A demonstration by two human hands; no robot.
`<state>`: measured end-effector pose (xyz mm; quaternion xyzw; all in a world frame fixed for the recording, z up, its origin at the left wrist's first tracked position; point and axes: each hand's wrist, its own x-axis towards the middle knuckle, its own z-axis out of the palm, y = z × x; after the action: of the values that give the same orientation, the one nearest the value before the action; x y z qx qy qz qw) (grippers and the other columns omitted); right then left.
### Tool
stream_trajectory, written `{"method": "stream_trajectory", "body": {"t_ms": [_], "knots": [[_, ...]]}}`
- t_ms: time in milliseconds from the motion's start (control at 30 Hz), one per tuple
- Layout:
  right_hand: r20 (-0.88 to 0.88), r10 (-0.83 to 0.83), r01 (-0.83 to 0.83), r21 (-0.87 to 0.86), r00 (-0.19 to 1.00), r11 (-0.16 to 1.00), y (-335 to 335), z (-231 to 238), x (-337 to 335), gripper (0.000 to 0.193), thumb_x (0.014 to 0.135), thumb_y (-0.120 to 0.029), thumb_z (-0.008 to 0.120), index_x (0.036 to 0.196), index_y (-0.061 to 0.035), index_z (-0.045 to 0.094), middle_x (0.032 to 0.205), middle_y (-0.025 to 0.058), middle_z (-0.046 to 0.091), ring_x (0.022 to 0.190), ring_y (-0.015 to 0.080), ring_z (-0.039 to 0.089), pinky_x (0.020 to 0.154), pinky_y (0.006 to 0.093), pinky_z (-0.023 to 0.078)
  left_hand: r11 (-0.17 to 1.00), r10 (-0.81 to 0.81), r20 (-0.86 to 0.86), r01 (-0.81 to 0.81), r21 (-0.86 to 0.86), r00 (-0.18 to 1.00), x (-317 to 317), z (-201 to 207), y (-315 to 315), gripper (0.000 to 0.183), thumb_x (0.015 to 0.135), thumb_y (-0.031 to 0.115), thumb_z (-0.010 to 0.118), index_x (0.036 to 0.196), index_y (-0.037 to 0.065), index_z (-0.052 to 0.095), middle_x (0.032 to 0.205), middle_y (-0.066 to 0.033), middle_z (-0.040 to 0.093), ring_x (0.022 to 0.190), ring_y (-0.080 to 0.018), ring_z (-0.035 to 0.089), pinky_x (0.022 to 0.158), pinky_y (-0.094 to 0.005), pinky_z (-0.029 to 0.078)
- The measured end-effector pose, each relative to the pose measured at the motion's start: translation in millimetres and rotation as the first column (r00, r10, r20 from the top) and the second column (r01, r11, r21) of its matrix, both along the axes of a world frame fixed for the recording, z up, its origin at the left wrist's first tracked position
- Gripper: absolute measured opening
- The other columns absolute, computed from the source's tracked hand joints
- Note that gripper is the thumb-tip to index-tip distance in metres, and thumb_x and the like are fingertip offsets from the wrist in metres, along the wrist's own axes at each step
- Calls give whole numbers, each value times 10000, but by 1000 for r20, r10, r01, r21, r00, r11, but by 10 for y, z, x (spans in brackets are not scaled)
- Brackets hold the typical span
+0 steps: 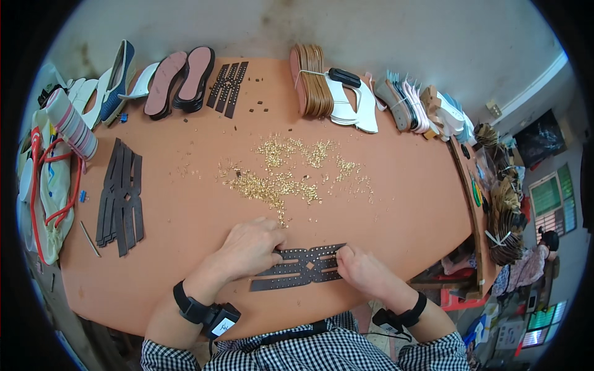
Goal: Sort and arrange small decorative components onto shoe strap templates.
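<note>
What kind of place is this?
Probably a shoemaking workshop. Shoe soles line the table, tiny gold studs lie scattered, and both hands press on a dark cut-out strap piece.

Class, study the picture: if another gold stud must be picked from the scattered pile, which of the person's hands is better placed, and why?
Probably the left hand. It rests on the left end of the dark studded strap piece, and the trail of gold studs ends just above its knuckles. The right hand sits lower, at the strap's right end, farther from the pile.
</note>
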<state>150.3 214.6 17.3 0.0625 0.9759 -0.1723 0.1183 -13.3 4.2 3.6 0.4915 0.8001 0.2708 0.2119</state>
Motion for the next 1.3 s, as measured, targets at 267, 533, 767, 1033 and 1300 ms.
{"method": "stream_trajectory", "body": {"t_ms": [267,533,767,1033,1300], "knots": [[-31,-259,241,-276,965,930,174,-6,3,105,862,-114,551,876,-11,564,810,192,621,744,359,615,668,416,492,1000,-9,-23,9,-8,1000,-8,-38,3,131,727,192,663,807,90,647,887,-81,596,920,-275,574,747,-406,480],[-392,-189,180,-59,900,982,431,-277,-95,71,857,-66,552,894,-11,575,851,170,605,791,350,609,686,410,497,1000,-20,-64,19,-13,998,-14,-40,18,186,718,259,713,826,119,654,855,-50,589,895,-248,583,739,-375,487],[-388,-294,249,-162,874,955,480,-297,-6,122,839,-36,563,956,-17,591,868,164,600,797,346,605,701,397,504,999,-1,-41,-1,-33,999,0,-52,23,195,713,254,718,843,120,665,862,-48,603,906,-241,587,738,-367,487],[-346,-201,179,-94,916,979,476,-287,-55,117,846,-63,564,959,-32,562,911,164,597,822,363,599,709,422,506,1000,-15,-48,14,-22,999,-11,-8,21,199,719,256,709,851,112,672,871,-50,611,913,-242,589,760,-369,487],[-212,-156,160,0,965,987,461,-230,-180,88,859,-94,544,899,-16,537,873,206,600,792,399,599,703,457,498,1000,7,1,-7,-18,1000,4,-2,-5,137,731,204,671,821,101,659,885,-72,599,944,-261,572,759,-399,474]]}}
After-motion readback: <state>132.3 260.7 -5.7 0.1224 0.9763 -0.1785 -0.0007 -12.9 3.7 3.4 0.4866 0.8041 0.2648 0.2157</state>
